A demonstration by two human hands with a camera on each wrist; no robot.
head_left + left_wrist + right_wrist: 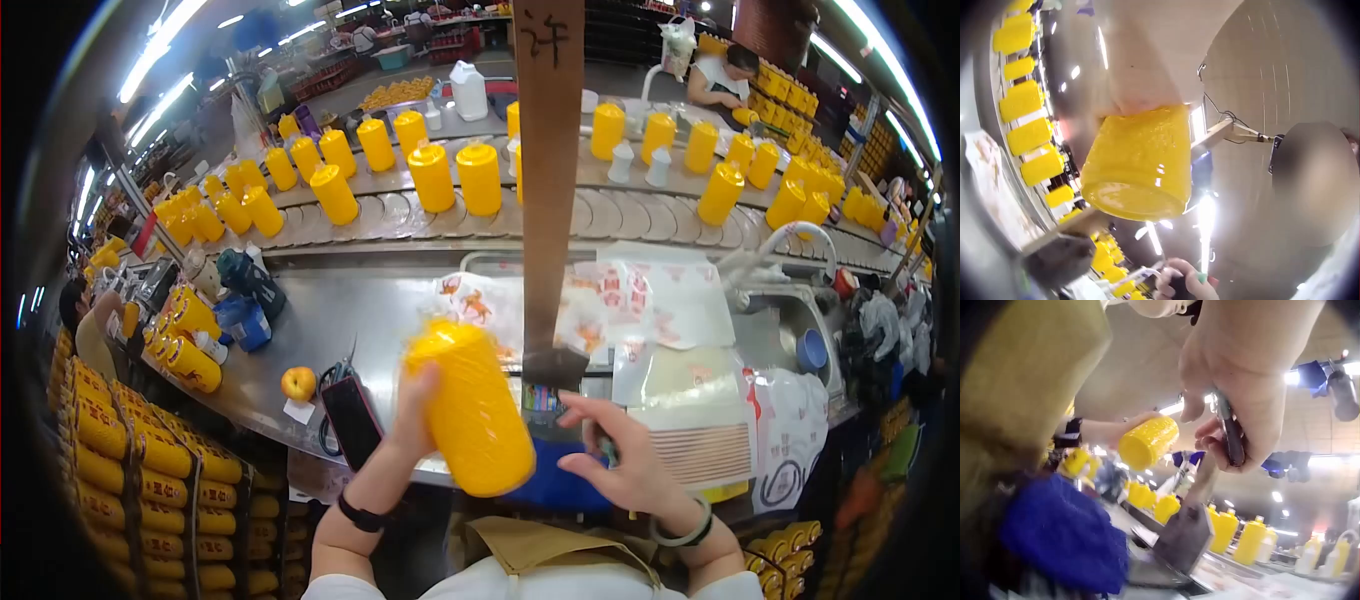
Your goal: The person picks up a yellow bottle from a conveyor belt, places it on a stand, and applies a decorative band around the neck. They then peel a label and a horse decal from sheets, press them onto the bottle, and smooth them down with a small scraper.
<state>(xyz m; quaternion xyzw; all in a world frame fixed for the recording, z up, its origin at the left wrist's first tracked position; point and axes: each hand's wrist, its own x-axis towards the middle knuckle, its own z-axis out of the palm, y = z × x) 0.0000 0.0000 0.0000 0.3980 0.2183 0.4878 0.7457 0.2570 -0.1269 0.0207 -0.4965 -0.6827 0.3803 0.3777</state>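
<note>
My left hand (412, 412) holds a yellow bottle (478, 415) wrapped in glossy clear film, tilted in front of my body above the bench edge. The left wrist view shows the round base of this bottle (1138, 165), its upper part hidden by the hand. To the right of the bottle and apart from it is my right hand (625, 448), thumb and forefinger spread. In the right wrist view its other fingers curl round a small dark tool (1230, 431) with a shiny edge; I cannot tell its kind.
A wooden post (550, 150) with a dark block (556, 368) at its foot stands ahead. Yellow bottles line the curved conveyor (400, 222) behind. An apple (298, 383) and a phone (350, 418) lie left on the steel bench; printed plastic bags (690, 305) lie right.
</note>
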